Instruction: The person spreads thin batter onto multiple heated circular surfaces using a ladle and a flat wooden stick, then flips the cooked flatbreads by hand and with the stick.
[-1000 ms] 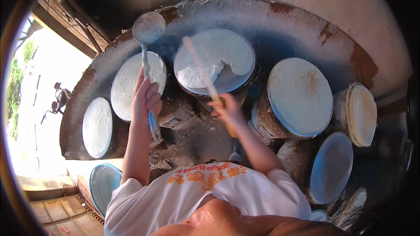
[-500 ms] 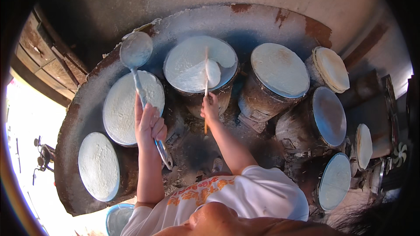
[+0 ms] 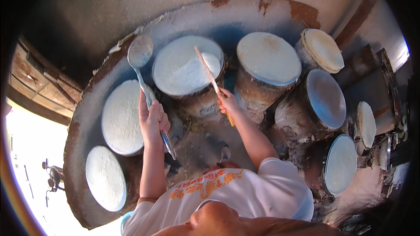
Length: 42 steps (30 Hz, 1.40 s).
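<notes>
My left hand point(image 3: 153, 120) grips the handle of a long metal ladle point(image 3: 140, 49), its bowl raised at the upper left of the round griddle in the middle. My right hand point(image 3: 225, 101) is closed on a pale wooden stick point(image 3: 207, 67), whose blade lies across the middle griddle's white batter point(image 3: 177, 72). Just left of that, another griddle point(image 3: 121, 113) is coated in white batter, as is the one point(image 3: 105, 178) at the lower left. To the right, a griddle point(image 3: 269, 57) carries a pale round sheet with faint browning.
A curved rusty metal rim point(image 3: 188, 19) runs behind the drum stoves. At the right are stacked pale rounds point(image 3: 328, 52), a bare griddle point(image 3: 326, 98), a pale-topped griddle point(image 3: 340, 165) and another thin round point(image 3: 366, 124). A bright opening with a two-wheeler point(image 3: 54, 177) is at the left.
The view has turned over the second. The stick has swept through the batter, which now covers more of the middle griddle. Both hands still hold their tools.
</notes>
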Each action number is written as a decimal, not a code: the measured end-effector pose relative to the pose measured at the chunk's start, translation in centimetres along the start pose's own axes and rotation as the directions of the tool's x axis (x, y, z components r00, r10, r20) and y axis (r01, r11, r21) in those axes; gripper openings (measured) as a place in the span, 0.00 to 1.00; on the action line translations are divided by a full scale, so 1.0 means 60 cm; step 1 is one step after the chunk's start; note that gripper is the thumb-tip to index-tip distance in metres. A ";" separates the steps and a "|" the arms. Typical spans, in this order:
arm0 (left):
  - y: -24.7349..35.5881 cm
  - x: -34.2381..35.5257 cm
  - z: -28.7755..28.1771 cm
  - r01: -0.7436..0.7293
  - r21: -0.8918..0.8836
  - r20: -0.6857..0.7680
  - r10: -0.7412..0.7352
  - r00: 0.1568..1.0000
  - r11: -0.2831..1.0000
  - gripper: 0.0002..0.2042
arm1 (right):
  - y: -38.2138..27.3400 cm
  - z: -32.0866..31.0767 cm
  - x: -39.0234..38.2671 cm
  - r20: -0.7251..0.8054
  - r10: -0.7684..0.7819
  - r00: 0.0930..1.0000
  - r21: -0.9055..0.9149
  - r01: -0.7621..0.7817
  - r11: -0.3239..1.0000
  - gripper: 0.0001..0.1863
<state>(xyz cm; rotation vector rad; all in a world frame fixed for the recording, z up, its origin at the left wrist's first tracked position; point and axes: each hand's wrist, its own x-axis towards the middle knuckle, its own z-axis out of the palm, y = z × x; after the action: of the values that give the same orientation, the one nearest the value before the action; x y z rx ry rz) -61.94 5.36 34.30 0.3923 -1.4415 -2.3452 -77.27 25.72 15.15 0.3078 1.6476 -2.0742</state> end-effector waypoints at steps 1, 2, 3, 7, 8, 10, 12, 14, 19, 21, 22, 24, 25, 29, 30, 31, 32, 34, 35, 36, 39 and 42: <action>-0.006 0.013 0.019 0.010 0.040 0.014 -0.011 1.000 0.999 0.27 | -0.025 0.000 0.022 -0.028 -0.007 1.000 -0.015 0.007 1.000 0.19; -0.019 0.021 0.039 0.018 0.045 0.028 -0.019 0.999 0.999 0.27 | -0.031 -0.006 0.037 -0.060 0.009 0.998 -0.024 -0.011 1.000 0.18; -0.031 0.036 0.063 0.026 0.040 0.023 -0.027 0.999 0.999 0.27 | -0.038 -0.015 0.045 -0.053 -0.074 0.996 -0.142 0.066 0.988 0.18; -0.052 0.086 0.028 0.042 0.036 0.055 -0.043 0.998 0.998 0.27 | -0.051 -0.025 -0.057 0.355 0.147 0.923 -0.635 0.123 0.763 0.21; -0.054 0.083 0.043 0.082 0.004 0.132 -0.082 0.988 0.997 0.27 | -0.019 -0.092 -0.031 0.316 0.088 0.945 -0.528 0.098 0.843 0.23; -0.083 0.107 0.077 0.180 0.026 0.188 -0.182 0.965 0.983 0.27 | -0.051 -0.163 -0.001 0.220 0.010 0.976 -0.363 0.073 0.929 0.19; -0.144 0.145 0.114 0.292 -0.017 0.073 -0.290 0.954 0.956 0.25 | -0.067 -0.102 0.050 0.232 -0.302 0.925 -0.624 0.380 0.683 0.17; -0.183 0.195 0.158 0.429 -0.206 0.121 -0.412 0.903 0.880 0.18 | -0.038 -0.070 0.111 0.444 -0.609 0.657 -0.761 0.635 0.131 0.17; -0.115 0.255 0.134 0.836 -0.495 0.695 -0.469 0.545 0.236 0.09 | -0.113 -0.183 0.036 0.112 -0.483 0.869 -0.877 0.315 0.364 0.19; -0.114 0.264 0.132 0.802 -0.526 0.660 -0.459 0.595 0.284 0.11 | -0.066 -0.176 0.054 0.177 -0.498 0.849 -0.913 0.331 0.240 0.19; -0.132 0.273 0.123 0.757 -0.569 0.539 -0.550 0.638 0.320 0.13 | -0.054 -0.150 0.066 0.237 -0.519 0.821 -0.916 0.368 0.163 0.18; -0.148 0.284 0.083 0.726 -0.648 0.464 -0.635 0.617 0.232 0.17 | -0.071 -0.117 0.087 0.315 -0.535 0.784 -0.887 0.444 0.129 0.18; -0.147 0.285 0.062 0.718 -0.672 0.480 -0.632 0.608 0.182 0.17 | -0.095 -0.117 0.100 0.283 -0.583 0.761 -0.887 0.438 0.142 0.17; -0.159 0.277 0.053 0.697 -0.679 0.406 -0.673 0.618 0.230 0.14 | -0.120 -0.153 0.104 0.324 -0.450 0.832 -0.888 0.431 0.158 0.15; -0.159 0.285 0.054 0.692 -0.682 0.412 -0.658 0.630 0.236 0.14 | -0.145 -0.132 0.090 0.364 -0.368 0.856 -0.879 0.446 0.169 0.14; -0.165 0.293 0.053 0.680 -0.685 0.386 -0.662 0.643 0.261 0.13 | -0.131 -0.130 0.095 0.426 -0.434 0.793 -0.833 0.532 0.154 0.14; -0.167 0.298 0.052 0.673 -0.679 0.360 -0.667 0.652 0.293 0.12 | -0.111 -0.127 0.092 0.475 -0.505 0.721 -0.779 0.611 0.140 0.14; -0.162 0.300 0.035 0.655 -0.648 0.343 -0.619 0.707 0.388 0.10 | -0.113 -0.104 0.044 0.388 -0.462 0.798 -0.800 0.540 0.262 0.14; -0.164 0.295 0.039 0.645 -0.607 0.303 -0.615 0.728 0.464 0.10 | -0.081 -0.118 0.031 0.240 -0.484 0.842 -0.799 0.454 0.393 0.14; -0.166 0.282 0.042 0.624 -0.571 0.245 -0.615 0.749 0.533 0.11 | -0.055 -0.128 0.008 0.097 -0.465 0.880 -0.773 0.361 0.522 0.14; -0.222 0.240 0.043 0.534 -0.426 0.112 -0.543 0.832 0.730 0.10 | 0.045 -0.091 -0.036 0.037 -0.438 0.898 -0.676 0.345 0.651 0.16; -0.288 0.152 0.089 0.319 -0.376 -0.171 -0.403 0.899 0.870 0.12 | 0.027 -0.011 -0.050 0.128 -0.071 0.989 -0.559 0.131 0.818 0.15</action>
<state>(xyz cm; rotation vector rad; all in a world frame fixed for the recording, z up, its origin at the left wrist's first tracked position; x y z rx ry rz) -75.05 12.79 20.73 0.8864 -0.8811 -2.6565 -73.98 26.74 14.93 -0.0906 2.1533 -1.5263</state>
